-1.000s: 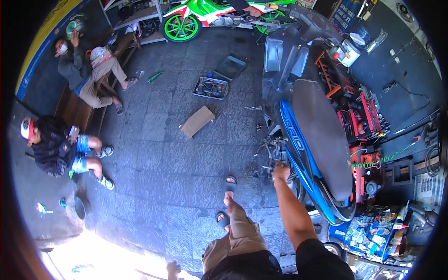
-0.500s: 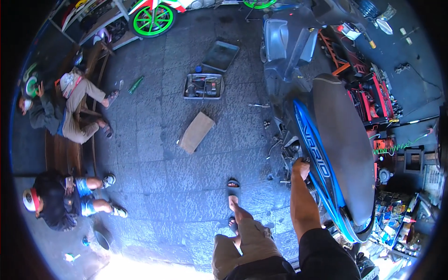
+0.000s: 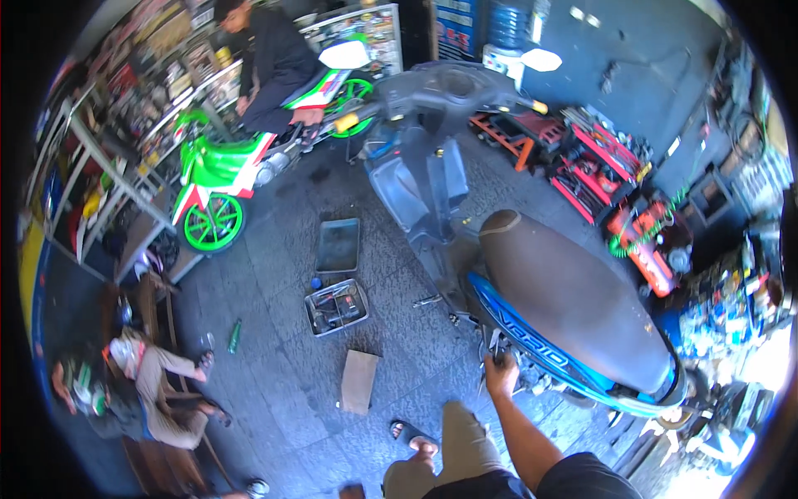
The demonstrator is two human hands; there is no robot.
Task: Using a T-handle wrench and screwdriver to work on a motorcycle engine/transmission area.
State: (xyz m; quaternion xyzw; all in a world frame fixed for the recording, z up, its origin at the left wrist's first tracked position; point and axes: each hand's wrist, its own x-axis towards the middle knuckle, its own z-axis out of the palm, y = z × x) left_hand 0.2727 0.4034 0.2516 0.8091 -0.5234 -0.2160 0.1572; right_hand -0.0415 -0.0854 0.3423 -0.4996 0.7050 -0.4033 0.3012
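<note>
My right hand (image 3: pixel 501 376) reaches to the near side of a blue and black scooter (image 3: pixel 532 345), just under its long dark seat (image 3: pixel 565 287). Its fingers are closed by the exposed engine parts below the blue side panel; what they grip is hidden. My left hand is out of view. On the floor to the left lie a tool tray (image 3: pixel 337 308) with several tools in it, a dark shallow tray (image 3: pixel 338 245) and a flat brown board (image 3: pixel 359 382).
A person sits on a green and white motorcycle (image 3: pixel 224 170) at the back left. Another person (image 3: pixel 158 391) sits on a wooden bench with legs stretched out. Near them lies a green bottle (image 3: pixel 234 335). Right of the scooter stand a red tool rack (image 3: pixel 594 170) and an orange compressor (image 3: pixel 648 249).
The view has tilted up and turned, bringing the scooter's handlebars and the person on the motorcycle into sight. My right hand stays at the scooter's side, slightly farther forward along it.
</note>
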